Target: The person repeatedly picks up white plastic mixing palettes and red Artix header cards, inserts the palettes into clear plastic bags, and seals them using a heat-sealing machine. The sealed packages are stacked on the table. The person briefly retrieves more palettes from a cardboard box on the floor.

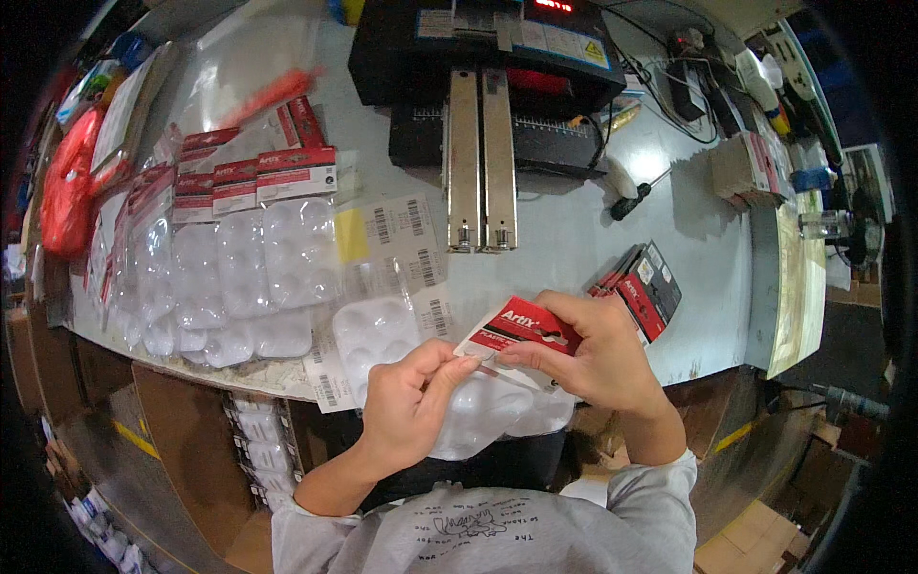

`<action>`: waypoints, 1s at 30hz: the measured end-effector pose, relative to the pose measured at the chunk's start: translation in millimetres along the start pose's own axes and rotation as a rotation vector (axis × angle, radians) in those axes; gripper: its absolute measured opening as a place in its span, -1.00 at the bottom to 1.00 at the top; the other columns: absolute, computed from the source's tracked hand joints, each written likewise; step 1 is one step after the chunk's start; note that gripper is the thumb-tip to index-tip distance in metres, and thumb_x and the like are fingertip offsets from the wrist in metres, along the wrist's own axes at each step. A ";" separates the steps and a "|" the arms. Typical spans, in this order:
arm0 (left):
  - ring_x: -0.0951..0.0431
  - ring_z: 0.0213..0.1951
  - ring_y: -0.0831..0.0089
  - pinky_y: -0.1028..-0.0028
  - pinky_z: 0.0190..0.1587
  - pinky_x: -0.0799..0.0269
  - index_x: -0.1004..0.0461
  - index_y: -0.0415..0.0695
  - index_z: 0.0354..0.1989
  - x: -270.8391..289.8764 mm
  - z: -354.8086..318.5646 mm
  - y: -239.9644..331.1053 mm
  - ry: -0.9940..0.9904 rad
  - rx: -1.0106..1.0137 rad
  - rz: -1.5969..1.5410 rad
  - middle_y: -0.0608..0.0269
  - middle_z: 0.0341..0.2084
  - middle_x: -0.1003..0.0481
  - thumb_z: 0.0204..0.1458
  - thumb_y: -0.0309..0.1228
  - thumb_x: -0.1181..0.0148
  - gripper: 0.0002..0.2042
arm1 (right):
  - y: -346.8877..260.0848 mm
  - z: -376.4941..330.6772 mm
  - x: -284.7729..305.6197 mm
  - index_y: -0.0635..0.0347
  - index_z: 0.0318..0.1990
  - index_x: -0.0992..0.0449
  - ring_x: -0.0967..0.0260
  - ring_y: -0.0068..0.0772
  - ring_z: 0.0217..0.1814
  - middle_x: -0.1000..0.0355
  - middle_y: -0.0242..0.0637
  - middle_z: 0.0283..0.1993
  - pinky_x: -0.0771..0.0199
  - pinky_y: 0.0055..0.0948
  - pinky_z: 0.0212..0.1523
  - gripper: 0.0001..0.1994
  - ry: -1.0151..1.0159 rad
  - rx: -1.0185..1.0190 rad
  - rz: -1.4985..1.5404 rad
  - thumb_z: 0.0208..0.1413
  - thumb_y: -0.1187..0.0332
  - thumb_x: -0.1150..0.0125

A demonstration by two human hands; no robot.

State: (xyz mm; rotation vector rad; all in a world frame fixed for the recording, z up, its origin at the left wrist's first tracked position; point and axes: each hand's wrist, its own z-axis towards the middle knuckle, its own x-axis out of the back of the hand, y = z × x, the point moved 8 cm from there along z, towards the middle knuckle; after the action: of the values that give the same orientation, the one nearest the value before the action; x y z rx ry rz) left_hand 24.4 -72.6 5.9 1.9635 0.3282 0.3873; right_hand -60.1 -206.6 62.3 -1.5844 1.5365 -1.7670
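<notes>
A clear plastic paint palette with round wells, bagged and topped by a red-and-white card header [521,330], is held just above the near edge of the pale grey tabletop [593,239]. The left hand [406,407] has its grip pinched on the header's lower corner, and the right hand [598,359] has its grip clasped over the header. To the left lies a fanned row of matching bagged palettes [244,258]; a small stack of red-and-black card headers [645,287] sits just right of the right hand, and a black heat-sealing machine with two metal bars [483,105] stands beyond.

left hand [413,402] + right hand [591,362] | pinching red header card [521,330] | over bagged white palette [478,407]
</notes>
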 end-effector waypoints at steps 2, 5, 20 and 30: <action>-0.30 -0.56 0.74 0.65 -0.51 -0.22 -0.51 -0.25 -0.35 0.5 2.0 2.9 0.019 -0.079 -0.067 0.36 -0.62 -0.47 0.11 -0.42 -0.08 -0.85 | 3.3 2.1 0.1 0.31 -0.40 -0.48 -0.15 -0.63 -0.64 -0.35 -0.33 -0.63 -0.19 -0.60 -0.60 -0.70 -0.050 0.019 -0.042 -0.18 0.28 -0.43; -0.29 -0.60 0.75 0.63 -0.55 -0.21 -0.52 -0.24 -0.35 -2.5 2.6 4.1 -0.007 -0.168 -0.034 0.37 -0.65 -0.46 0.11 -0.40 -0.09 -0.84 | 5.6 5.1 -1.0 0.33 -0.39 -0.48 -0.16 -0.67 -0.61 -0.39 -0.35 -0.60 -0.22 -0.62 -0.57 -0.67 -0.149 0.122 -0.100 -0.20 0.27 -0.45; -0.18 -0.51 0.71 0.64 -0.47 -0.12 -0.43 -0.30 -0.41 23.4 14.1 -42.4 0.291 -0.060 -0.354 0.45 -0.62 -0.31 0.16 -0.38 0.00 -0.78 | 81.7 -12.7 -36.3 0.39 -0.35 -0.51 -0.41 -0.60 -0.54 -0.47 -0.29 -0.48 -0.43 -0.65 -0.54 -0.78 -0.184 -0.486 0.683 0.08 0.34 -0.18; -0.32 -0.49 0.38 0.44 -0.35 -0.26 -0.30 -0.29 -0.42 34.9 74.5 -25.3 0.392 -0.159 0.102 0.06 -0.57 -0.39 0.21 -0.32 0.15 -0.73 | 100.5 31.6 -32.2 0.36 -0.33 -0.47 -0.44 -0.49 -0.50 -0.45 -0.25 -0.46 -0.42 -0.59 -0.52 -0.81 0.116 -0.432 0.777 0.11 0.36 -0.12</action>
State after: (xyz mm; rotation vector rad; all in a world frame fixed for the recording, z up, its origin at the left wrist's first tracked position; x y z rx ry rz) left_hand 85.4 -109.9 -41.9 1.7459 0.4329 0.8439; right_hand -62.6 -234.3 -44.2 -0.8132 2.2847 -1.1482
